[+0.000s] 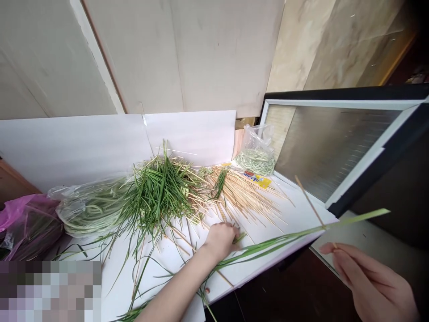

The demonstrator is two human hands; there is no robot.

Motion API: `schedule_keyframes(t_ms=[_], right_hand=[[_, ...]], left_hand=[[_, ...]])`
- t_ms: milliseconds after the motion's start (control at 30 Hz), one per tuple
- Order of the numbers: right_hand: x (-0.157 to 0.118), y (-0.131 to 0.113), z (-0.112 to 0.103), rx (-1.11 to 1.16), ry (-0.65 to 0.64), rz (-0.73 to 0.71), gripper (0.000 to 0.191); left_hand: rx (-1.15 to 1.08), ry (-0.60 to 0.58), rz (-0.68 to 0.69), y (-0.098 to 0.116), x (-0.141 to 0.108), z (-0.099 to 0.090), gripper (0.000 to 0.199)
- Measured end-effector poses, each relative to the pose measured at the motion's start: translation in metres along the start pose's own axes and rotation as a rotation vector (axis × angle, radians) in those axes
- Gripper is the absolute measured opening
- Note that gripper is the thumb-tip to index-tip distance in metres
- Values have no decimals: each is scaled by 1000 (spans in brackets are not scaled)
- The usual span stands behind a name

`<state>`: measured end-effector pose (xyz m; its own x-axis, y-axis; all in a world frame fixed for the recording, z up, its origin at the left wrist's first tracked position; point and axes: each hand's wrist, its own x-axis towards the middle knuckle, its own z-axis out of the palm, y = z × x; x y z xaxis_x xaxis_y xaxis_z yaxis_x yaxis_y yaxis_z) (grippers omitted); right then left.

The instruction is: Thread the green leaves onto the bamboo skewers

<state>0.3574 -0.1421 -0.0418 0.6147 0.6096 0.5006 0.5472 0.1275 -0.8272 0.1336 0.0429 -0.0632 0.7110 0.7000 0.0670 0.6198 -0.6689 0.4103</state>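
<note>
Pinching the thin tan wooden skewer (310,201) in my right hand (378,284), I should cross the long green leaves (355,218) squarely; my left hand (219,241)'s grip I cannot tell.

1. White table (270,228): spans the lower left and centre of the frame; its front edge slants up to the right.
2. Pink bag (28,223) with dark contents: far left.
3. Clear bag (95,214) of long, pale green strands: left of centre, just beside the leaf heap.
4. Heap of thin green leaves (161,188): centre, with pale sticks poking out behind and below.
5. Thin wooden sticks (246,197): fanned out right of centre, with a small green bundle (220,183) on top.
6. Yellow packet (258,179) with blue and red print: near the sticks' upper right side.
7. Clear bag (255,156) of pale green pieces: back right corner.
8. Loose leaves (139,264) and a small red bit (207,290): lower centre.
</note>
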Motion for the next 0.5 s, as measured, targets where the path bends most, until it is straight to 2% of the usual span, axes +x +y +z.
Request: schedule_keyframes(t_ms=[133, 333, 400, 500], right_hand=[[10, 5, 1, 57, -190, 0, 19], [13, 3, 20, -79, -344, 3, 24], [13, 2, 28, -90, -360, -8, 26], [11, 4, 38, -81, -314, -39, 27]], left_hand=[[23, -9, 11, -9, -3, 7, 8], [-30, 2, -108, -22, -3, -10, 7], [-97, 33, -160, -29, -3, -14, 8], [-259, 69, -229, -41, -2, -18, 11]])
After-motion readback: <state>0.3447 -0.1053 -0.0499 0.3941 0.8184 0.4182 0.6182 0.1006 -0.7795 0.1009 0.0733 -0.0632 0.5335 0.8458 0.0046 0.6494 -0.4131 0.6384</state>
